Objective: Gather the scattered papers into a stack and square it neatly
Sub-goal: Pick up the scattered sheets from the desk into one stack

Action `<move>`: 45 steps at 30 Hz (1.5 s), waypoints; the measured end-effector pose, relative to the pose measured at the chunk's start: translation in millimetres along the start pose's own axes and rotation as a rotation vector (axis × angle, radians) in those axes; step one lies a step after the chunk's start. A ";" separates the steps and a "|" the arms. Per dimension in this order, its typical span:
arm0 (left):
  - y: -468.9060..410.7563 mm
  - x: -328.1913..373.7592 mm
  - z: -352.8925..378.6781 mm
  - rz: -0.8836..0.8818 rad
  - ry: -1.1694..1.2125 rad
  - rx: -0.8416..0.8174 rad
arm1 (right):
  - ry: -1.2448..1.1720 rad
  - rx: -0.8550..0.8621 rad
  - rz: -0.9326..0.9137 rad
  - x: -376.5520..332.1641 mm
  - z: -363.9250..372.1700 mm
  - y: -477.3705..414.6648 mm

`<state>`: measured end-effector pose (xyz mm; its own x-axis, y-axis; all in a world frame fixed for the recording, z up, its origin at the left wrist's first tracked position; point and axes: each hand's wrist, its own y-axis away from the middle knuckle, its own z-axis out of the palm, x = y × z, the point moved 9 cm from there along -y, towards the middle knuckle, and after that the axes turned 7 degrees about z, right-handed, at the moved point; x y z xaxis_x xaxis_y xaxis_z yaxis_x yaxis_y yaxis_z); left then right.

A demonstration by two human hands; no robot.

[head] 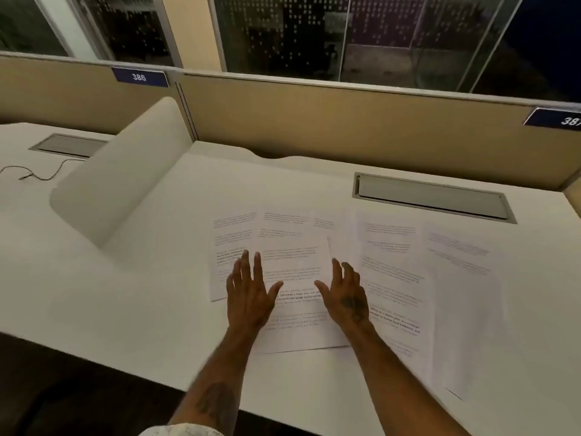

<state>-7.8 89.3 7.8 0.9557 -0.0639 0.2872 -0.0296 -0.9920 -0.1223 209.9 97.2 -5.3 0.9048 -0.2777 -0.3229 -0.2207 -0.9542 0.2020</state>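
Now both the left hand [248, 294] and right hand [347, 294] lie flat, fingers spread, on the middle sheet [295, 262] of the overlapping papers [393, 278].

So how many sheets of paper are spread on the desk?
5: far-left sheet, center sheet under both hands, one behind it, right sheet, far-right sheet. Overlaps may hide more.

Print on the papers [390, 278] too blurred to be read. Lower sheets partly covered by the middle sheet [295, 309]. Right number plate [556, 119] cut by the frame edge. Hand contact with paper cannot be told.
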 end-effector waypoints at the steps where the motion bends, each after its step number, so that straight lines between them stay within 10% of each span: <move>1: 2.2 -4.9 9.0 -0.052 0.041 -0.051 | 0.001 -0.029 0.022 1.5 4.4 -0.6; 10: 20.0 -32.9 34.6 -0.542 0.184 -0.199 | -0.061 -0.066 0.161 10.3 26.6 -7.8; 21: 16.9 -47.5 39.5 -0.708 0.658 -0.166 | -0.517 -0.094 0.390 16.8 23.5 -10.9; 28: -13.0 -12.0 14.0 -0.436 1.415 -0.326 | -0.971 -0.005 0.382 29.4 -17.6 -0.9; 35: -3.5 32.6 -0.9 -0.251 1.491 -0.501 | -1.128 0.016 0.425 73.0 -47.0 16.0; 39: 3.8 34.5 -4.5 -0.246 1.463 -0.496 | -0.658 0.239 0.651 158.9 -54.0 43.9; 45: 7.0 34.7 -4.2 -0.254 1.458 -0.436 | -0.192 0.051 0.891 226.2 -21.5 69.8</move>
<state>23.9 79.7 20.9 -0.1501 0.3168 0.9365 -0.2447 -0.9297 0.2753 407.0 -29.7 -44.4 0.3169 -0.9235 -0.2162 -0.8287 -0.3805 0.4104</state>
